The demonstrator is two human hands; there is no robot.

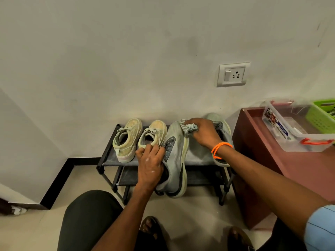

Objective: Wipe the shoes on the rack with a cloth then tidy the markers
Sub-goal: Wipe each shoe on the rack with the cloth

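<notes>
Lengthwise, grey shoe (175,160) toe toward wall.

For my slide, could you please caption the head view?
Left hand steadies grey sneaker; right hand wipes it with crumpled cloth.

The rack (112,158) has matt black tubes and grey fabric shelves. The box (297,131) is clear glossy plastic.

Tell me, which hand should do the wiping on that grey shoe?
The right hand: it already holds the cloth against the grey shoe. The left hand grips the shoe's opening, steadying it.
</notes>
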